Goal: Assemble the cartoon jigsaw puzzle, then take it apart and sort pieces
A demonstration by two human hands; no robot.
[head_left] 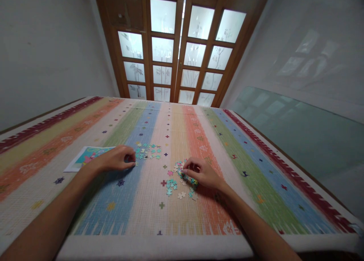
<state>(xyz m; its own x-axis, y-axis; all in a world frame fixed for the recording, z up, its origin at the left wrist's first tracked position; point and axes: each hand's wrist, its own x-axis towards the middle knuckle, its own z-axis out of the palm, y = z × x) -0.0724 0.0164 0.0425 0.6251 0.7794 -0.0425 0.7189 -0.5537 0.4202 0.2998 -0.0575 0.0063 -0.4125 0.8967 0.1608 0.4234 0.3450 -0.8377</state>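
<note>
My left hand [123, 158] is closed in a pinch at the lower left of a spread of teal jigsaw puzzle pieces [153, 151]. A small pale puzzle piece [137, 163] shows at its fingertips. My right hand [203, 174] has thumb and forefinger together over a heap of mixed puzzle pieces [179, 168]; what sits between them, if anything, is too small to make out. Just left of that hand lie a pink piece [170, 173] and a small cluster of teal pieces [171, 184]. Several pale pieces [181, 195] lie nearer to me.
A printed picture sheet [85, 157] in teal and pink lies partly behind my left forearm. A striped cloth [145, 200] covers the table. Wooden doors with frosted panes [163, 50] stand beyond it. A greenish glass panel [298, 124] leans along the right wall.
</note>
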